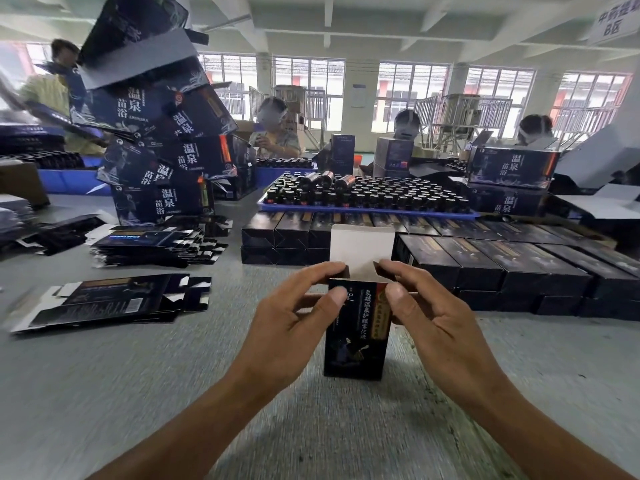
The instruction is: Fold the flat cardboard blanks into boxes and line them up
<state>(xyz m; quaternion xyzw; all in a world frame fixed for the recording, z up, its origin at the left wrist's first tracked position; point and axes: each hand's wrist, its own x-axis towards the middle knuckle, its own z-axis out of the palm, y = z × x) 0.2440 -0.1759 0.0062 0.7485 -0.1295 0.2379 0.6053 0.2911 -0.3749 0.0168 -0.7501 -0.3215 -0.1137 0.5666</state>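
Now we stand a dark box (356,334) upright | left hand (294,313) and right hand (433,317) pinch its side flaps | white lid flap (362,251) up

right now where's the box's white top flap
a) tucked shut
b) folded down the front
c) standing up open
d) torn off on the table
c: the white top flap stands upright above the dark box, while the left hand and right hand pinch the side tabs at its open top.

Box (356,327) I held was dark navy w/ gold script, a red-orange strip, white inner flap. Tabletop (138,375) was grey; tray (367,211) was blue.
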